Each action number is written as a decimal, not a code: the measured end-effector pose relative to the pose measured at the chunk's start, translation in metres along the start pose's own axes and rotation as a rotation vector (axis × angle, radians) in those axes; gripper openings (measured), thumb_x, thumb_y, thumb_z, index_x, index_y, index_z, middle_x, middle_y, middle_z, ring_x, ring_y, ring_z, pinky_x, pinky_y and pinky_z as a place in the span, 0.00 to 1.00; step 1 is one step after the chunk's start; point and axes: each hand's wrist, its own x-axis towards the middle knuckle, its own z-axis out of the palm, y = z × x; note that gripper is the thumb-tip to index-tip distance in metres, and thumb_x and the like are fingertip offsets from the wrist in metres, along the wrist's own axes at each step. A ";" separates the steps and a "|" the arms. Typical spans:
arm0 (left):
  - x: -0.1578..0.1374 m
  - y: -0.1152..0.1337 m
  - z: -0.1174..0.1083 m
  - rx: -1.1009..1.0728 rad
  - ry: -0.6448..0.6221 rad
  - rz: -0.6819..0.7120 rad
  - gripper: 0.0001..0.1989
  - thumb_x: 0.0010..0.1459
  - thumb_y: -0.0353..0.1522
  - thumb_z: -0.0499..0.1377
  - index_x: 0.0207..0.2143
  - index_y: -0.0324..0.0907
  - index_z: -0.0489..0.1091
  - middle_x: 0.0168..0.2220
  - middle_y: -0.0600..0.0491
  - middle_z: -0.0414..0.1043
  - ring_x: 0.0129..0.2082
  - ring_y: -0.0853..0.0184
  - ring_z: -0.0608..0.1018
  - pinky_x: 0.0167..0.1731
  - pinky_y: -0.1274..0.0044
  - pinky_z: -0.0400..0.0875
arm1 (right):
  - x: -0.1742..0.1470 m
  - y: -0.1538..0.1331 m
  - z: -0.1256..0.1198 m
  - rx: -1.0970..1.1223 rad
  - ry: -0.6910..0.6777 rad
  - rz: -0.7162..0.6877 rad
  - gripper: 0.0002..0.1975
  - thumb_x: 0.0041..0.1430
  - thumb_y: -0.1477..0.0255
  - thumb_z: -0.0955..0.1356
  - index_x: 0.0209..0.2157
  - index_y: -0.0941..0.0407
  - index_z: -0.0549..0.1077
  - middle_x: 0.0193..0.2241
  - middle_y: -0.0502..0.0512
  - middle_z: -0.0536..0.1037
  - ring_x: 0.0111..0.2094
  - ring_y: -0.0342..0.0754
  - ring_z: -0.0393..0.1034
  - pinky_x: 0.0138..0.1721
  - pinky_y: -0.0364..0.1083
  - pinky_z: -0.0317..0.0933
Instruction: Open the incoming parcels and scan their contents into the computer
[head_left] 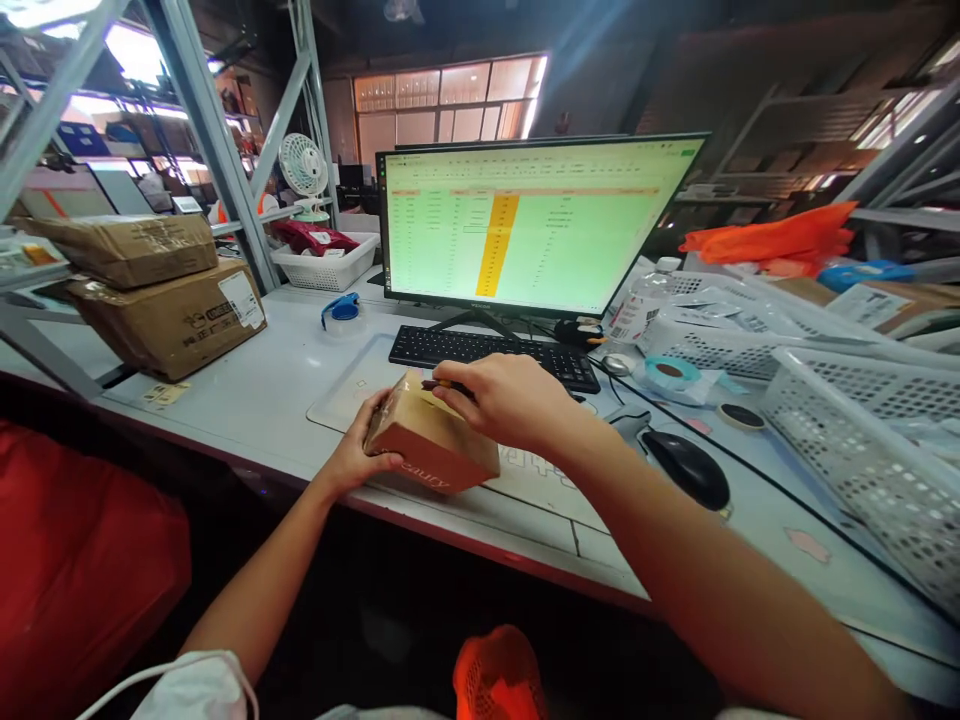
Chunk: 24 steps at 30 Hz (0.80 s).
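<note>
A small brown cardboard box with pale lettering on its front side is tilted over the near edge of the desk. My left hand grips its left end, thumb on the front and fingers behind. Closed above the top face, my right hand pinches a slim dark tool with a bit of yellow. The tool's tip points left at the box's top, where shiny tape shows; most of its body is hidden in my fist, so its kind is unclear.
Behind the box stand a black keyboard and a lit monitor. Two cartons are stacked at left. To the right lie a black mouse, tape rolls and white baskets. A blue tape roll sits farther back.
</note>
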 end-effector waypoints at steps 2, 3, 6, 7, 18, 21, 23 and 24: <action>-0.001 -0.001 -0.001 -0.003 -0.005 0.012 0.55 0.47 0.50 0.73 0.70 0.45 0.52 0.70 0.40 0.54 0.70 0.47 0.60 0.68 0.61 0.58 | 0.011 -0.018 -0.011 -0.073 -0.049 -0.050 0.17 0.71 0.60 0.60 0.47 0.50 0.78 0.35 0.59 0.82 0.34 0.54 0.76 0.32 0.46 0.52; -0.002 -0.002 -0.002 -0.003 -0.007 0.008 0.55 0.47 0.50 0.73 0.70 0.44 0.51 0.70 0.40 0.54 0.70 0.47 0.60 0.67 0.61 0.59 | 0.015 -0.025 -0.013 -0.098 -0.067 -0.066 0.17 0.71 0.61 0.60 0.46 0.51 0.78 0.35 0.60 0.82 0.34 0.54 0.76 0.32 0.46 0.52; -0.004 -0.002 -0.003 -0.010 -0.012 -0.022 0.55 0.48 0.49 0.73 0.70 0.45 0.51 0.70 0.40 0.54 0.69 0.47 0.61 0.67 0.61 0.60 | 0.021 -0.037 -0.015 -0.160 -0.108 -0.070 0.16 0.71 0.63 0.60 0.46 0.52 0.78 0.34 0.60 0.82 0.33 0.55 0.76 0.32 0.47 0.52; -0.004 -0.001 -0.003 -0.016 -0.014 -0.028 0.55 0.47 0.49 0.74 0.70 0.45 0.51 0.70 0.41 0.54 0.69 0.48 0.61 0.67 0.61 0.60 | 0.021 -0.039 -0.015 -0.175 -0.114 -0.064 0.16 0.71 0.64 0.60 0.46 0.52 0.77 0.34 0.60 0.82 0.33 0.55 0.76 0.32 0.47 0.52; -0.007 -0.003 -0.008 -0.080 -0.013 -0.051 0.52 0.47 0.45 0.75 0.69 0.46 0.54 0.67 0.41 0.60 0.66 0.49 0.66 0.67 0.60 0.59 | 0.020 -0.042 -0.016 -0.288 -0.214 -0.029 0.16 0.71 0.64 0.61 0.46 0.51 0.78 0.32 0.61 0.82 0.32 0.55 0.76 0.29 0.47 0.49; -0.007 -0.006 -0.009 -0.098 -0.020 -0.068 0.54 0.46 0.44 0.75 0.69 0.45 0.53 0.67 0.41 0.60 0.66 0.49 0.66 0.66 0.60 0.60 | 0.016 -0.039 -0.016 -0.279 -0.223 -0.032 0.15 0.71 0.65 0.61 0.46 0.52 0.78 0.32 0.61 0.82 0.31 0.54 0.75 0.30 0.47 0.50; -0.007 -0.007 -0.009 -0.112 -0.020 -0.069 0.54 0.46 0.43 0.76 0.69 0.46 0.52 0.68 0.41 0.59 0.66 0.49 0.65 0.66 0.60 0.60 | 0.014 -0.038 -0.017 -0.284 -0.222 -0.024 0.16 0.71 0.65 0.61 0.47 0.51 0.78 0.33 0.61 0.82 0.31 0.54 0.76 0.29 0.47 0.50; -0.007 -0.007 -0.009 -0.116 -0.020 -0.070 0.54 0.46 0.43 0.76 0.69 0.46 0.52 0.68 0.41 0.59 0.66 0.49 0.65 0.66 0.60 0.60 | 0.014 -0.038 -0.017 -0.292 -0.221 -0.020 0.16 0.71 0.64 0.61 0.47 0.51 0.78 0.33 0.60 0.82 0.31 0.54 0.76 0.29 0.47 0.50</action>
